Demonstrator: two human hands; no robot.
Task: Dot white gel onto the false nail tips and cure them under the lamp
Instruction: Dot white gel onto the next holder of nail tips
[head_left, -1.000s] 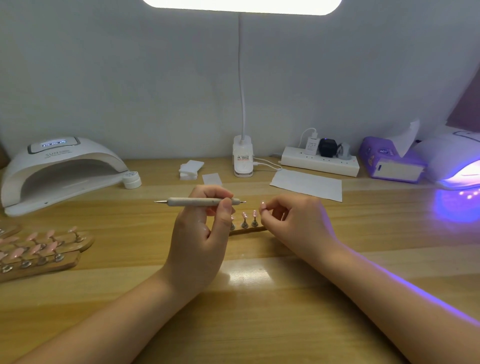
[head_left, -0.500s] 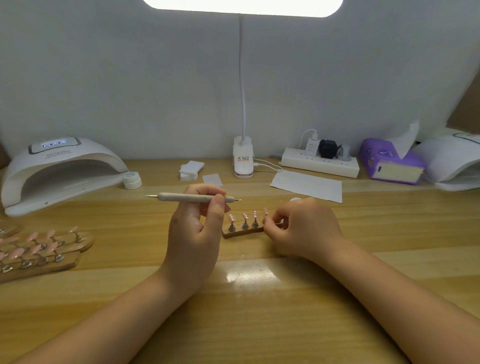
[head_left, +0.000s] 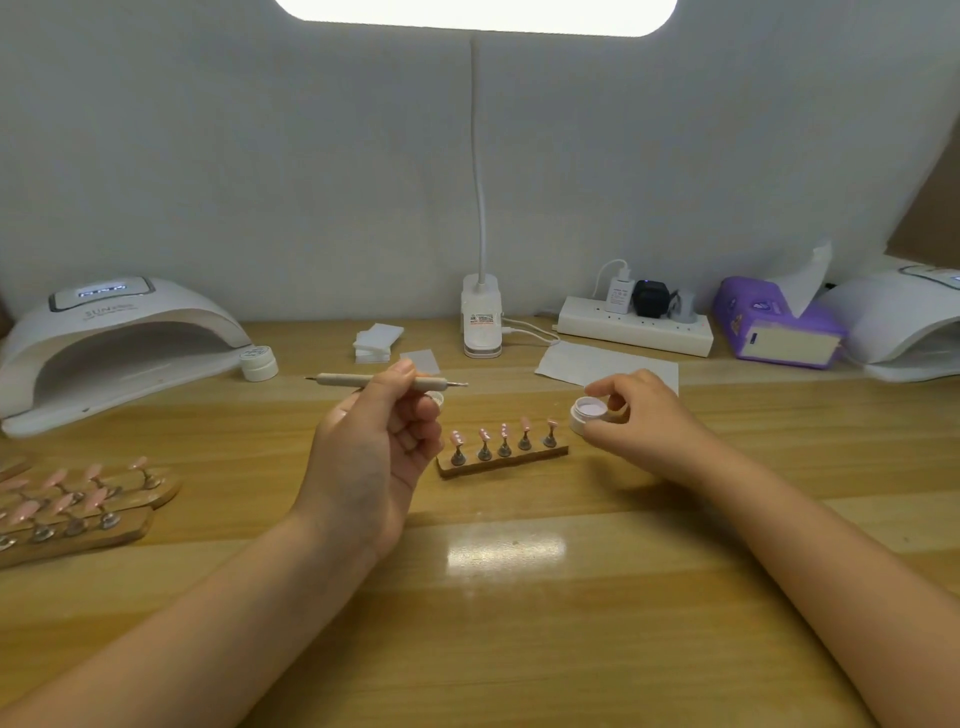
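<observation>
Wooden holder strip (head_left: 501, 461): lies mid-tabletop between the two hands, carrying five pink false nail tips (head_left: 503, 432) upright on small metal stands; faint white marks on the tips, too small to read clearly.

Gel pot (head_left: 592, 414): small, white, lid off, pale contents visible; just right of the strip. Right hand (head_left: 641, 418) pinches it, thumb and curled fingers round its rim and wall; whether the pot rests on the tabletop or is lifted cannot be told.

Dotting tool (head_left: 384, 382): beige shaft, metal points at both ends, held level above the tabletop. Left hand (head_left: 376, 452) pinches it between thumb and forefinger, other fingers curled; a small white round object behind those fingers is mostly hidden.

Tabletop (head_left: 519, 597): varnished wood with a glare patch.

Left edge: further holder strips (head_left: 78, 504) with pink tips, cut off by the frame. Curing lamp (head_left: 114, 343), white, at far left, a closed white jar (head_left: 258, 362) beside it. Second lamp (head_left: 904, 322) at far right, partly cut off.

Rear: desk-light base (head_left: 481, 325), power strip (head_left: 634, 325), purple tissue pack (head_left: 774, 325), paper sheet (head_left: 602, 361), white pads (head_left: 378, 342). Plain pale wall behind.
</observation>
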